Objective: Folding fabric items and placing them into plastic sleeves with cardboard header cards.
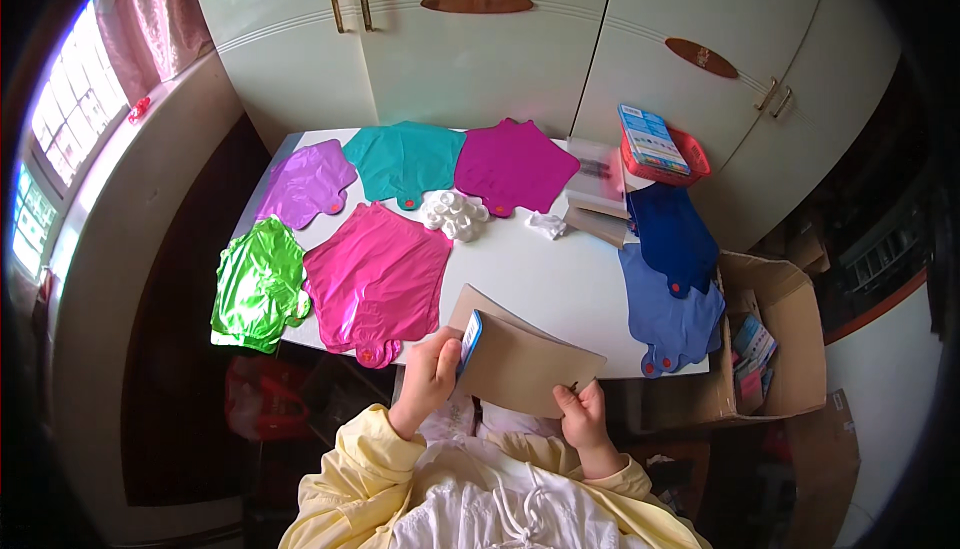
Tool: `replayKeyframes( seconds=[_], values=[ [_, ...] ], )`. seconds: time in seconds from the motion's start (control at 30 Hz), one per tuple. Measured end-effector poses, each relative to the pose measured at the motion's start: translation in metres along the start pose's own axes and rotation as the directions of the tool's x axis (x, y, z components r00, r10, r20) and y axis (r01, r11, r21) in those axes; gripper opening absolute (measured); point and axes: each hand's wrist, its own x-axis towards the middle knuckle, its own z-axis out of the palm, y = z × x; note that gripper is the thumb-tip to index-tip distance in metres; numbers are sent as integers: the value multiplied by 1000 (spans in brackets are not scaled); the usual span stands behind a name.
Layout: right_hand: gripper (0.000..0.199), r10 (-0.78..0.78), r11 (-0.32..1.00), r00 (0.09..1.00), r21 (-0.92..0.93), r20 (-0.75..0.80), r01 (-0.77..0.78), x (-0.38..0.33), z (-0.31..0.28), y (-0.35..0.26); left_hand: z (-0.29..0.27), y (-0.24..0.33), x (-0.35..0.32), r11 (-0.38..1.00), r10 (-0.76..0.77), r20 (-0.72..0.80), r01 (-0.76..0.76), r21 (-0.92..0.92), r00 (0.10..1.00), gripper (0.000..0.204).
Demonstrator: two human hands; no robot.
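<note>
In front of my body, over the near edge of the white table (520,264), I hold a folded brown cardboard sheet (525,364) between both hands. My left hand (432,377) is closed on its left end, thumb on top, beside a narrow blue-and-white printed edge (469,344). Whether that edge is part of the sheet or a separate card, I cannot tell. The right-hand corner is pinched by my right hand (582,414). Nearest my left hand lies a flat pink foil balloon (380,274). To the right is a light blue one (670,304).
Flat foil balloons in green (258,284), lilac (308,179), teal (405,159), magenta (512,164) and dark blue (675,234) ring the table. White coiled bundles (455,215) sit mid-left. A red basket (690,154) holds printed packs. An open carton (800,349) stands at the right.
</note>
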Motion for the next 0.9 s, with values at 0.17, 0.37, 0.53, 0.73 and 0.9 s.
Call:
replayKeyframes(
  seconds=[0.17,0.37,0.53,0.73,0.9],
  values=[
    [28,-18,999,999,33,-41,20,-1,8,3,7,7,-11,993,7,-80,2,115,997,30],
    [27,-11,999,1000,53,22,10,-2,6,11,8,2,-7,975,-8,-94,29,221,996,25],
    [29,8,983,1000,183,-22,-4,4,-3,6,-10,-5,14,936,306,-120,-275,217,944,27],
    [32,54,991,997,117,55,-60,17,-14,-8,-18,-21,21,831,-134,383,314,-459,914,32],
    [32,64,998,997,24,-43,-63,42,-25,-10,-15,-15,25,860,-83,106,125,-495,991,24]
  ],
)
